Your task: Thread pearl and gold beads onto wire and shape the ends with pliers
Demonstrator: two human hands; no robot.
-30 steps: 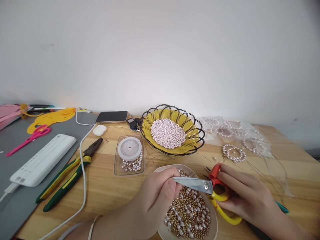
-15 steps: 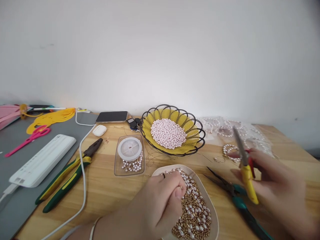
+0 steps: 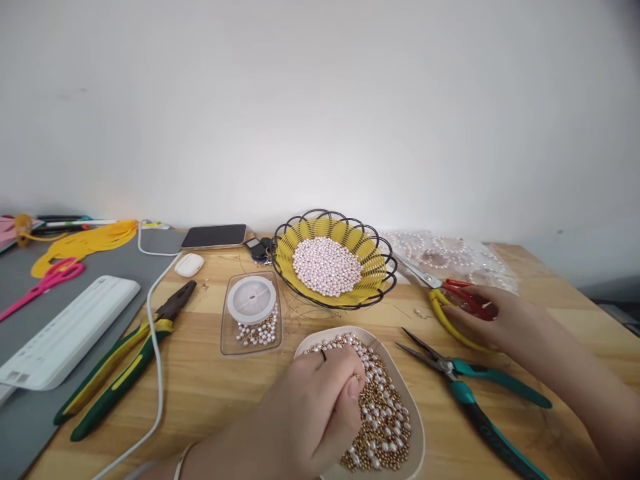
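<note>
My left hand (image 3: 325, 403) is closed in a fist over the cream tray (image 3: 419, 437), thumb pressed to the curled fingers. A tiny gold bit shows at the thumb tip; the rest of what it holds is hidden. White pearls and gold bead chain (image 3: 383, 407) fill the tray. At the right, my right hand (image 3: 505, 317) has its fingers on the handles of scissors (image 3: 434, 283), one handle red, one yellow. The blades point away toward the yellow basket (image 3: 285, 257). Needle-nose pliers (image 3: 457, 377) with teal handles lie slightly open between the tray and my right arm.
Pink pearls (image 3: 327, 267) fill the basket. Left of it sits a clear box (image 3: 225, 333) with a white spool (image 3: 251, 300). Farther left are green-yellow pliers (image 3: 125, 363), a white cable (image 3: 159, 373), a power strip (image 3: 70, 333) and a phone (image 3: 214, 235). Bagged pearl strands (image 3: 450, 257) lie back right.
My right hand has lowered the raised scissors to the table, beyond the teal pliers, blades now pointing toward the basket. The left hand stays closed over the tray. The view has shifted slightly right.
</note>
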